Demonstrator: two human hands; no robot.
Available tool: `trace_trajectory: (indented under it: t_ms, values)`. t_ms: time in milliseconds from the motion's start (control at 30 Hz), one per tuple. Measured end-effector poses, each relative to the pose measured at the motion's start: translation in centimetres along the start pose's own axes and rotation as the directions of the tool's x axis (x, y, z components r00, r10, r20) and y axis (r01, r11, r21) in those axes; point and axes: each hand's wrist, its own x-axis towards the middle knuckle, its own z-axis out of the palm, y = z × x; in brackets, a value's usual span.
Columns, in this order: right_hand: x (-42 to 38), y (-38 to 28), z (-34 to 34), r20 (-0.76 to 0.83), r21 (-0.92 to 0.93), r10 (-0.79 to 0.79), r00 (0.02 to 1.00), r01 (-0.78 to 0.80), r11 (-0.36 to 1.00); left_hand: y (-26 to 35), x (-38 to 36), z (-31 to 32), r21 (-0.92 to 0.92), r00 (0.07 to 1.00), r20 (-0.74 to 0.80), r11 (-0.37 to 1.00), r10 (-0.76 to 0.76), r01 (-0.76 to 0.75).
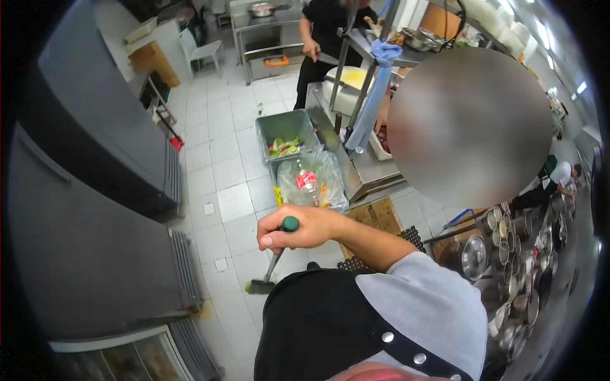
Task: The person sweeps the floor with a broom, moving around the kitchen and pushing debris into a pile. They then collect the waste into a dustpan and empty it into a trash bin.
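My right hand [295, 227] is closed around the upper end of a broom handle, with its green end cap [290, 223] showing above the fingers. Below, the broom [260, 287] has its green-bristled head down at the white tiled floor, beside my black apron. My right arm reaches leftward across my front. My left hand is out of view. Just beyond my right hand is a bin lined with a clear plastic bag [289, 181], where a plastic bottle with a red label [307, 181] lies on top. Behind that, a grey-green bin [265, 130] holds vegetable scraps.
Tall grey cabinets [95, 235] line the left side. A steel worktable [375, 170] stands right of the bins, with a co-worker in black [330, 32] behind it holding a knife. Flattened cardboard [375, 219] lies on the floor. Pots and pans [474, 257] crowd the right.
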Motion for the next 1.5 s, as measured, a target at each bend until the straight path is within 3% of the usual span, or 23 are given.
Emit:
trace_trajectory:
  t_ms: [67, 200, 333, 467, 500, 567, 667, 700, 733, 800, 933, 1033, 1133, 1167, 1200, 1300, 1367, 1500]
  values:
    - [-0.8, -0.6, 1.0, -0.020, 0.051, 0.099, 0.995, -0.098, 0.994, -1.3, 0.7, -0.8, 0.007, 0.999, 0.011, 0.999, -0.034, 0.034]
    - [-0.5, -0.8, 3.2, -0.039, 0.107, 0.114, 0.993, -0.109, 0.988, -3.7, 2.7, -2.6, -0.060, 0.997, -0.025, 0.996, -0.072, 0.071]
    - [0.2, -0.6, 4.2, -0.110, 0.105, 0.152, 0.982, -0.141, 0.984, -5.4, 4.5, -5.5, -0.313, 0.985, -0.125, 0.947, -0.115, 0.071]
    - [0.2, 0.2, 2.8, -0.170, 0.148, 0.173, 0.970, -0.149, 0.978, -3.2, 6.2, -9.3, -0.704, 0.967, -0.118, 0.705, -0.226, 0.079]
    - [0.3, 0.5, 2.1, -0.173, 0.152, 0.161, 0.972, -0.135, 0.979, -1.7, 6.3, -10.2, -0.792, 0.945, -0.027, 0.584, -0.325, 0.179]
    - [0.3, 0.9, 0.3, -0.213, 0.169, 0.168, 0.962, -0.133, 0.976, 0.2, 6.2, -10.1, -0.722, 0.942, -0.035, 0.661, -0.333, 0.206]
    - [-0.1, 2.8, -2.4, -0.248, 0.219, 0.185, 0.951, -0.131, 0.967, -0.2, 6.6, -7.0, -0.554, 0.975, -0.039, 0.817, -0.220, 0.162]
    - [-0.3, 3.5, -3.5, -0.252, 0.228, 0.192, 0.948, -0.134, 0.964, -0.8, 6.9, -5.3, -0.366, 0.991, -0.050, 0.925, -0.125, 0.098]
    - [-0.3, 4.1, -4.7, -0.257, 0.234, 0.197, 0.946, -0.137, 0.963, -0.1, 6.5, -5.2, -0.054, 0.998, -0.053, 0.997, 0.043, -0.046]
    - [-0.2, 5.4, -7.7, -0.247, 0.238, 0.207, 0.947, -0.148, 0.960, 0.7, 6.0, -4.1, 0.437, 0.951, 0.033, 0.851, 0.308, -0.291]
    - [0.5, 8.2, -13.8, -0.228, 0.285, 0.215, 0.950, -0.146, 0.947, 4.7, 6.7, -1.8, 0.389, 0.980, 0.119, 0.900, 0.162, -0.196]
    - [1.6, 9.8, -17.8, -0.216, 0.299, 0.238, 0.947, -0.168, 0.939, 9.5, 9.4, -1.2, 0.444, 0.969, 0.094, 0.861, 0.229, -0.247]
    - [2.6, 11.3, -21.0, -0.137, 0.319, 0.266, 0.954, -0.212, 0.924, 14.5, 12.5, -2.0, 0.296, 0.943, -0.049, 0.907, 0.329, -0.301]
    - [3.0, 11.5, -21.9, -0.118, 0.315, 0.273, 0.955, -0.225, 0.922, 17.7, 12.8, -2.9, -0.237, 1.000, 0.022, 0.971, -0.022, 0.026]
    - [3.3, 11.8, -22.5, -0.102, 0.312, 0.279, 0.955, -0.236, 0.920, 23.7, 12.0, -6.4, -0.686, 0.925, 0.090, 0.650, -0.370, 0.327]
    - [3.8, 12.6, -23.9, -0.055, 0.314, 0.278, 0.959, -0.248, 0.917, 27.4, 15.2, -6.3, -0.764, 0.968, -0.015, 0.627, -0.252, 0.151]
    - [3.9, 12.8, -24.5, -0.021, 0.310, 0.268, 0.963, -0.248, 0.918, 30.4, 16.0, -7.2, -0.698, 0.966, -0.147, 0.714, -0.211, 0.050]
    - [3.8, 12.8, -24.7, 0.034, 0.295, 0.221, 0.975, -0.221, 0.930, 35.4, 19.0, -8.6, -0.366, 0.870, -0.493, 0.908, -0.001, -0.206]
